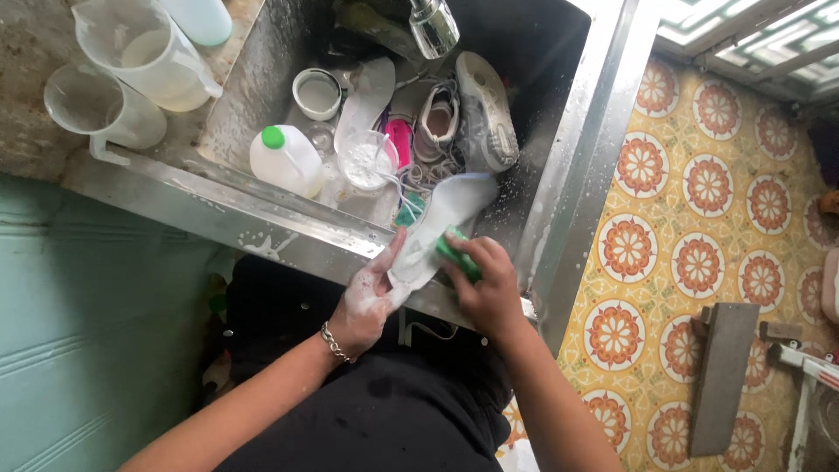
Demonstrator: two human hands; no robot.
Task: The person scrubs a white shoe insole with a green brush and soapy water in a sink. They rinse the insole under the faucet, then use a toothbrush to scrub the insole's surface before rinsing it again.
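My left hand (367, 293), covered in suds and wearing a chain bracelet, grips the near end of a white shoe insole (446, 214) over the front rim of a steel sink (572, 157). My right hand (489, 284) presses a green sponge (456, 249) against the insole. In the sink lie a grey-white sneaker (485, 109), a second sneaker with pink lining (433, 122), another white insole (367, 96), loose white laces, and a small clear cup of white powder (365, 159).
A white jug with a green cap (287, 159) and a round white tub (316, 93) stand in the sink under a chrome tap (433, 26). Two clear measuring pitchers (144, 52) (100, 107) sit on the counter at left. Patterned floor tiles and a wooden stool (721, 376) are at right.
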